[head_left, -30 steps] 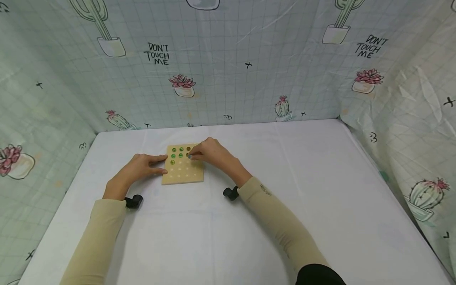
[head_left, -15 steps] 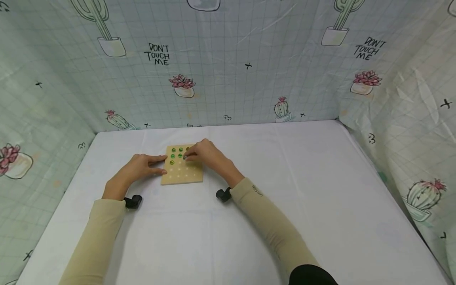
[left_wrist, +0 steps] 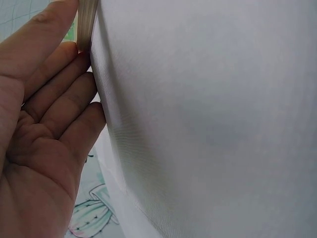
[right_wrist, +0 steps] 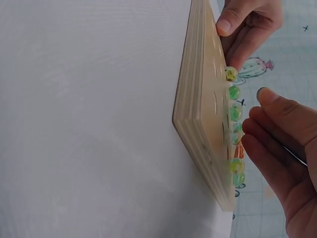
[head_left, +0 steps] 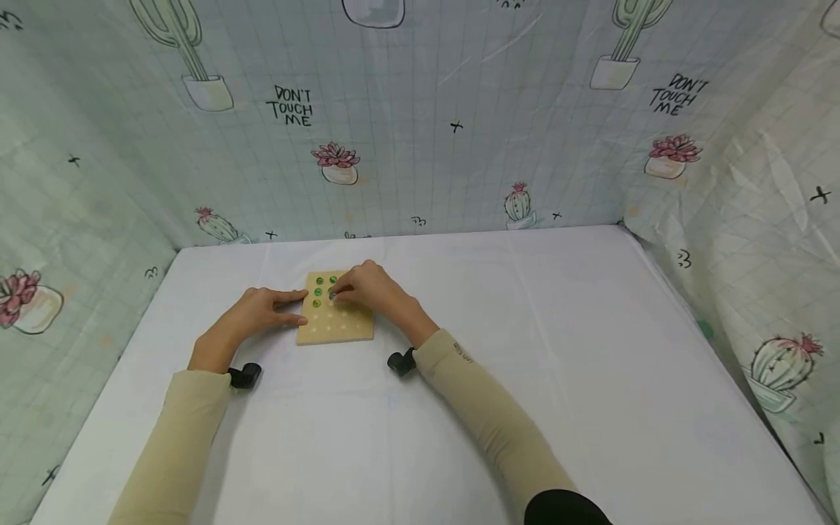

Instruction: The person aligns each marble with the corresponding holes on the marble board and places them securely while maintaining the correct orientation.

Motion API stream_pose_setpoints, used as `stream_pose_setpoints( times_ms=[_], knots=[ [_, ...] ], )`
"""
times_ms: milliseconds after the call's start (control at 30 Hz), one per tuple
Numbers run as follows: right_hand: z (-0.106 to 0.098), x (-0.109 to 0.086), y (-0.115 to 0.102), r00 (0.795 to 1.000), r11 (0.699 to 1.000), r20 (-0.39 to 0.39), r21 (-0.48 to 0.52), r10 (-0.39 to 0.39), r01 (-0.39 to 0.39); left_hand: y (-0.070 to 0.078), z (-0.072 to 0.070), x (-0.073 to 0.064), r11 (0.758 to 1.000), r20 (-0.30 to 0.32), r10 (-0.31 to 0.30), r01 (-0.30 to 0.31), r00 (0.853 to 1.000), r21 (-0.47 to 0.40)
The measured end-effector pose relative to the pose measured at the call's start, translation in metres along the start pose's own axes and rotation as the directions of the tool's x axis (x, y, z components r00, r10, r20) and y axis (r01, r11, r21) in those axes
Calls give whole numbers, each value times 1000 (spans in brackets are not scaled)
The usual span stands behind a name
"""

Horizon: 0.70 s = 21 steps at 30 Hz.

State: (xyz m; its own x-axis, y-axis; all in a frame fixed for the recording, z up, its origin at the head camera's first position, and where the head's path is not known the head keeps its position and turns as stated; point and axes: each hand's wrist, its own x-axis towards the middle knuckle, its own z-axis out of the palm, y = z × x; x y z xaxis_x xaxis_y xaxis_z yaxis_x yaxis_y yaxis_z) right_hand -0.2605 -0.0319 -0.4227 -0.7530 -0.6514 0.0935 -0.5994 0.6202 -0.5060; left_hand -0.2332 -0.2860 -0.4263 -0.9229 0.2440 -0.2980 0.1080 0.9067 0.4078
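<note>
A square light wooden board (head_left: 335, 332) lies on the table, with rows of shallow hollows. Several green and yellow glass marbles (right_wrist: 236, 112) sit in its far rows. My left hand (head_left: 252, 313) rests against the board's left edge, thumb and a finger spread along it; the left wrist view shows its fingers nearly straight. Over the second row is my right hand (head_left: 377, 288), its fingertips close to a marble and covering part of the board. In the right wrist view, the right thumb and fingers (right_wrist: 262, 146) are loosely bent beside the marbles, with no marble visible between them.
A white cloth covers the table (head_left: 459, 408). Patterned fabric (head_left: 420, 131) with cactus prints hangs behind and on both sides. Black cameras (head_left: 246, 375) are worn at both wrists.
My right hand has moved left across the board, from the third column of marbles to the second. The left hand stays at the board's edge.
</note>
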Motion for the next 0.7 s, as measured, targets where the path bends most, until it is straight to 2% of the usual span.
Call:
stream_pose_setpoints(
  times_ms=[233,700],
  knots=[
    [8,2,-4,999,1000,35,25,-6,5,-2,3,-2,1000,2,-3,3,1000,-3],
    [7,8,-10,998,999,51,-37,28,-26,1,2,-1,1000,-3,-4,4,1000,-10]
  ],
)
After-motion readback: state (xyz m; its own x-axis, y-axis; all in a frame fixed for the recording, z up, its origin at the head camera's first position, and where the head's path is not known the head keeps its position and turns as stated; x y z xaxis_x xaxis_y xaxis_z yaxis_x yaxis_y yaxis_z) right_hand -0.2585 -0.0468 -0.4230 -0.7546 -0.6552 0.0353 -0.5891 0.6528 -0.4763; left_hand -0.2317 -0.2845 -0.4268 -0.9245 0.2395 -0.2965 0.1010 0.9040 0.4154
